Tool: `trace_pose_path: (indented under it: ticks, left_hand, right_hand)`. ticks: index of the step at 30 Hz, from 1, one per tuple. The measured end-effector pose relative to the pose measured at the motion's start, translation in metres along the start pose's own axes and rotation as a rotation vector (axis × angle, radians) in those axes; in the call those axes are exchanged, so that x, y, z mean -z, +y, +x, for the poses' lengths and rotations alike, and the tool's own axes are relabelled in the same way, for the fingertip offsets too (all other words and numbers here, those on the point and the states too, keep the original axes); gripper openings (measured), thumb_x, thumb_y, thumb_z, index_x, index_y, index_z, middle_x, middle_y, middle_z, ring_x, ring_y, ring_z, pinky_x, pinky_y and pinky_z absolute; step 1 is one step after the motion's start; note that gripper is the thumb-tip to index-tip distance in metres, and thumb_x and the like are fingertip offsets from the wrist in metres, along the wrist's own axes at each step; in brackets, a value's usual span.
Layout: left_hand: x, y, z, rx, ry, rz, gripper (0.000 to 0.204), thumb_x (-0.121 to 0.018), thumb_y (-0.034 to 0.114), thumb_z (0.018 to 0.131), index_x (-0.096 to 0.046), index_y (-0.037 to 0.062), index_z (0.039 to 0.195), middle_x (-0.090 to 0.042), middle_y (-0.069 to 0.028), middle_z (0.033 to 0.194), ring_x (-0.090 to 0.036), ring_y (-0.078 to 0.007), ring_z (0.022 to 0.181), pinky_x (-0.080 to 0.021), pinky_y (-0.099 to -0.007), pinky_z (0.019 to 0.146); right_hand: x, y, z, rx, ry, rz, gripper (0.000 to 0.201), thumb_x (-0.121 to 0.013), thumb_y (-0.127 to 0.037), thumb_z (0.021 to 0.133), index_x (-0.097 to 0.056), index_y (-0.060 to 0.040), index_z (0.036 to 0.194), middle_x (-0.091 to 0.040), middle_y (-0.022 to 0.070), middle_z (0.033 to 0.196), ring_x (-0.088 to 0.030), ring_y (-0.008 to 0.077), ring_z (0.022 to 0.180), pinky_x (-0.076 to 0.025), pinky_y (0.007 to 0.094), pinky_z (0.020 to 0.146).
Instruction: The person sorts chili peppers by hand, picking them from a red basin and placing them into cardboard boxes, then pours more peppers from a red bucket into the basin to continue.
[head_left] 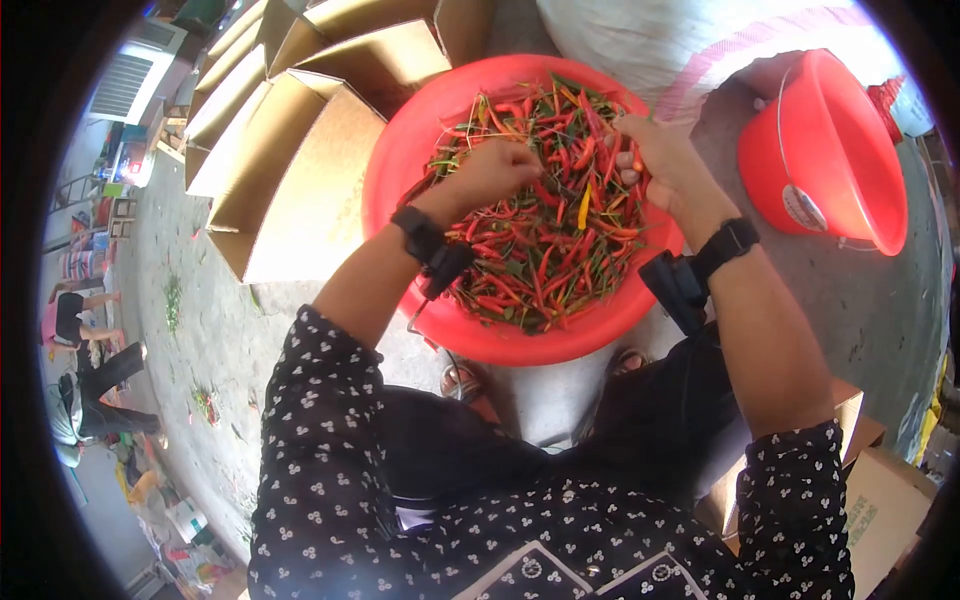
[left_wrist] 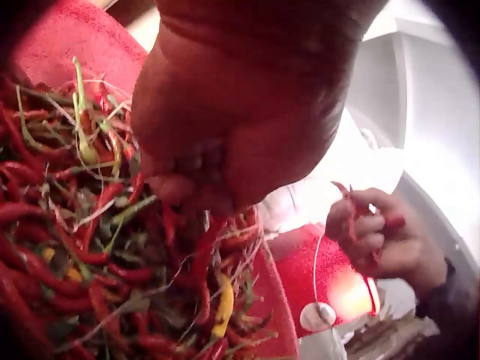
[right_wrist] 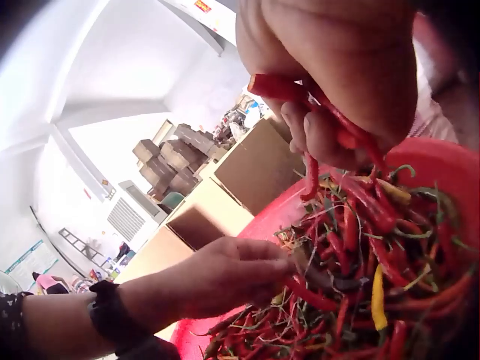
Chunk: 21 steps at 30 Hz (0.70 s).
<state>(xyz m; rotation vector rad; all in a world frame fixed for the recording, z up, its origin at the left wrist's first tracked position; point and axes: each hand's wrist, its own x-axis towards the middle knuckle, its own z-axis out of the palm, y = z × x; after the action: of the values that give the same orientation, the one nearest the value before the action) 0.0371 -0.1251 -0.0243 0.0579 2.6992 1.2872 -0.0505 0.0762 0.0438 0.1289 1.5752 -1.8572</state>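
Observation:
Red chili peppers (head_left: 540, 265) with green stems, and a yellow chili pepper (head_left: 584, 207) among them, fill a wide red basin (head_left: 395, 165). Over the right side of the heap, the right hand (head_left: 665, 165) holds several red chili peppers (right_wrist: 279, 88) in its curled fingers, their ends sticking out past the palm. The left hand (head_left: 495, 172) is low over the middle of the heap, fingers bent and fingertips pinching at a red chili pepper (left_wrist: 204, 255). In the right wrist view the left hand (right_wrist: 225, 274) reaches in from the left, its fingertips right at the peppers.
Open cardboard boxes (head_left: 320, 185) stand left of the basin. A red bucket (head_left: 820, 150) with a wire handle leans at the right, near a white sack (head_left: 640, 40). More cardboard (head_left: 885, 510) lies by the person's right side. Other people (head_left: 85, 320) are far left.

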Motion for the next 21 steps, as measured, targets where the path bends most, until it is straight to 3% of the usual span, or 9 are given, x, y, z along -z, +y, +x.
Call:
trace_pose_path:
  ticks: [2,3,5,11,18,20,21]
  left_hand:
    - [0.026,0.011,-0.005,0.230,0.062,-0.322,0.016,-0.058,0.017,0.081,-0.062,0.0012,0.085,-0.056,-0.0016,0.066,-0.053,-0.0113,0.060,-0.043,-0.0260,0.056]
    - [0.034,0.011,-0.007,0.228,0.068,-0.319,0.016,-0.058,0.017,0.081,-0.062,0.0012,0.085,-0.056,-0.0016,0.066,-0.053,-0.0113,0.060,-0.043,-0.0260,0.056]
    - [0.045,0.012,-0.008,0.234,0.090,-0.652,0.014,-0.055,0.014,0.085,-0.060,0.0013,0.089,-0.051,0.0028,0.067,-0.045,-0.0063,0.057,-0.039,-0.0203,0.054]
    - [0.042,0.036,-0.010,0.209,0.110,-0.833,0.014,-0.055,0.014,0.085,-0.059,0.0023,0.092,-0.053,0.0015,0.069,-0.048,-0.0058,0.058,-0.039,-0.0189,0.054]
    - [0.035,0.048,-0.007,0.083,-0.092,-0.719,0.018,-0.056,0.014,0.085,-0.057,0.0040,0.099,-0.055,0.0011,0.077,-0.050,-0.0058,0.066,-0.042,-0.0192,0.060]
    - [0.052,0.083,-0.017,-0.021,0.096,-0.291,0.031,-0.064,0.017,0.079,-0.055,0.0022,0.105,-0.057,-0.0018,0.088,-0.053,-0.0086,0.074,-0.044,-0.0226,0.067]
    - [0.066,0.100,-0.021,-0.142,0.066,-0.209,0.041,-0.067,0.018,0.076,-0.052,0.0012,0.110,-0.056,-0.0041,0.094,-0.054,-0.0102,0.078,-0.044,-0.0243,0.068]
  right_hand:
    - [-0.001,0.001,0.001,-0.032,-0.066,-0.052,0.009,-0.058,-0.009,0.079,-0.051,-0.0043,0.082,-0.050,0.0031,0.065,-0.041,0.0085,0.046,-0.031,0.0233,0.038]
    - [-0.004,0.001,-0.002,-0.027,-0.072,-0.053,0.009,-0.058,-0.009,0.079,-0.051,-0.0043,0.082,-0.050,0.0031,0.065,-0.041,0.0085,0.046,-0.031,0.0233,0.038]
    - [-0.010,0.002,-0.007,-0.049,-0.089,-0.068,0.010,-0.059,-0.006,0.077,-0.051,-0.0048,0.084,-0.050,0.0026,0.065,-0.040,0.0080,0.045,-0.031,0.0233,0.038]
    - [-0.019,0.007,-0.013,-0.038,-0.112,-0.154,0.014,-0.063,-0.006,0.077,-0.052,-0.0056,0.086,-0.050,0.0000,0.064,-0.043,0.0072,0.046,-0.030,0.0216,0.037]
    - [-0.019,0.008,-0.006,0.005,-0.067,-0.043,0.016,-0.065,-0.010,0.078,-0.053,-0.0061,0.088,-0.050,-0.0004,0.064,-0.043,0.0068,0.046,-0.031,0.0220,0.037]
    - [-0.017,0.008,-0.005,0.062,-0.044,-0.059,0.015,-0.065,-0.012,0.079,-0.053,-0.0056,0.086,-0.050,-0.0003,0.064,-0.042,0.0066,0.045,-0.032,0.0225,0.037]
    - [-0.017,0.006,-0.005,0.061,-0.039,-0.060,0.015,-0.065,-0.012,0.079,-0.053,-0.0056,0.086,-0.050,-0.0003,0.064,-0.042,0.0066,0.045,-0.032,0.0225,0.037]
